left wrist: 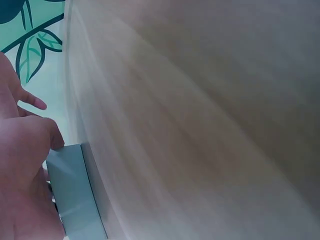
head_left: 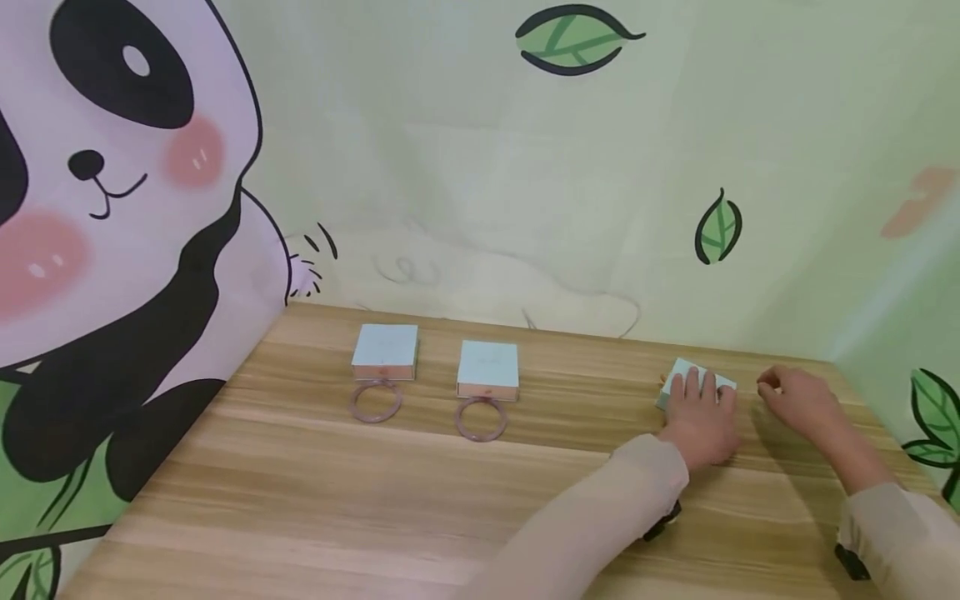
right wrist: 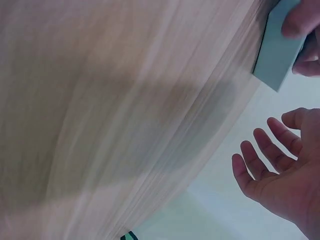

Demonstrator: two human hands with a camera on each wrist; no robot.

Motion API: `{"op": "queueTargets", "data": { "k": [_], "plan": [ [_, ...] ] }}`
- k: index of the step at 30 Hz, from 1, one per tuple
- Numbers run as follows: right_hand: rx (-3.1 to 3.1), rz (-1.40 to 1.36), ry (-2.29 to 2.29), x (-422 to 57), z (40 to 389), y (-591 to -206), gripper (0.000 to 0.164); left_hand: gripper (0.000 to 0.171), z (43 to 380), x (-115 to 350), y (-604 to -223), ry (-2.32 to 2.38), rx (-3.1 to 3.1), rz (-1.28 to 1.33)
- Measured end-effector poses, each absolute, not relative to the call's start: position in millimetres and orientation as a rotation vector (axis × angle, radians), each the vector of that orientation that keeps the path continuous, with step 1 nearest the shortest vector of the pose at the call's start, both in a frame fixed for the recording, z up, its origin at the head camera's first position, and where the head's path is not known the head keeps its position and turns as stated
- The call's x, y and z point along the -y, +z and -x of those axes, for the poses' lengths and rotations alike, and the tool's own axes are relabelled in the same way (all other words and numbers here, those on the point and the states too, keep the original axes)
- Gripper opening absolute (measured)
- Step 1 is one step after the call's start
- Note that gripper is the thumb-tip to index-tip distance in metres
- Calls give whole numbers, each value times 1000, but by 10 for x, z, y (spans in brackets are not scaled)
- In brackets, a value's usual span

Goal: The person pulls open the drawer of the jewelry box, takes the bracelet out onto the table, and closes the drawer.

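Observation:
My left hand [head_left: 701, 423] grips a small pale blue box [head_left: 682, 369] at the right of the wooden table, its fingers spread over the top. In the right wrist view the left thumb lies against a side of this box [right wrist: 275, 55]. A small orange bit [head_left: 663, 380] shows at the box's left side. To the right of the box, my right hand [head_left: 804, 404] is held apart from it, fingers loosely bent and holding nothing, as the right wrist view also shows.
Two similar pale blue boxes [head_left: 386, 346] [head_left: 488, 363] with pinkish fronts stand toward the back of the table [head_left: 360, 500]. A purple bangle [head_left: 377, 420] lies before the left one, another bangle [head_left: 482, 438] before the right one. Behind rises a backdrop [head_left: 450, 167] with a painted panda.

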State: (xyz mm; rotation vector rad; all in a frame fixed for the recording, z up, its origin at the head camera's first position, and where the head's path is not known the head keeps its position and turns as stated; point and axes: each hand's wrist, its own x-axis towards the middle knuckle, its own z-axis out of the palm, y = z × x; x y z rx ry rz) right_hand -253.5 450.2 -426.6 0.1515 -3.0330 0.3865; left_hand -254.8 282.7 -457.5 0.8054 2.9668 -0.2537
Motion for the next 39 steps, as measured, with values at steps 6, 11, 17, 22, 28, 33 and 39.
{"op": "queueTargets", "data": {
  "k": [6,11,17,22,28,33,39],
  "plan": [
    [3020,-199,403,-4503,2453,-4243,30,66,2562,-2661,-4520,-381,-2884,-936],
    [3018,-209,415,-4464,2421,-4248,28,53,2602,-2454,-4488,-467,-2913,-1177],
    [3032,-240,436,-4362,2445,-4274,28,42,2685,-2290,-4470,-407,-2923,-1278],
    [3024,-243,437,-4345,2472,-4295,29,50,2682,-2391,-4496,-298,-2949,-1114],
    [3031,-241,444,-4392,2440,-4254,28,72,2591,-2742,-4509,-291,-2913,-767],
    [3030,-270,463,-4362,2445,-4255,28,79,2556,-2804,-4501,-341,-2883,-677],
    [3029,-264,490,-4340,2448,-4265,27,82,2612,-2781,-4549,-305,-2864,-734]
  ]
}}
